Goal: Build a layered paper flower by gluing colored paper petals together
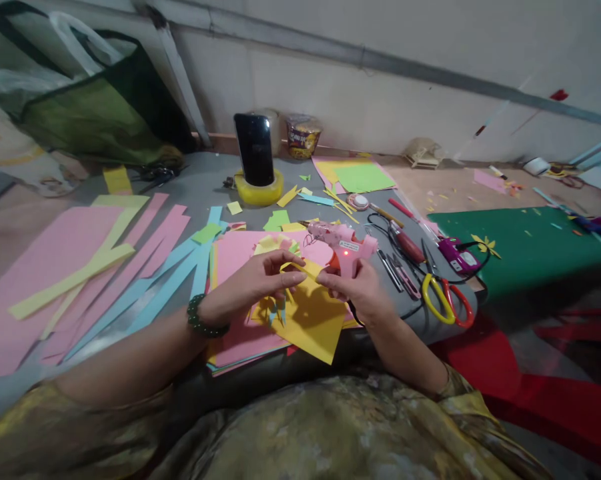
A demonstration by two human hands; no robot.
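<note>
Between my two hands a thin yellow paper strip (309,270) is stretched over the stack of coloured paper. My left hand (270,275) pinches its left end between thumb and fingers. The right end sits in the pinched fingers of my right hand (349,287). Below them lies an orange-yellow sheet (317,327) on pink paper (230,267). A pale yellow paper rosette (276,245) is just behind my left hand. Close behind my right hand rests a pink glue gun (347,243) with a lit red light.
Paper strips (165,267) spread over the left side. Scissors (450,300), a purple device (457,257) and small tools (400,273) lie at the right. A phone (255,150) stands in a yellow tape roll (260,192) at the back, near a cup (303,137).
</note>
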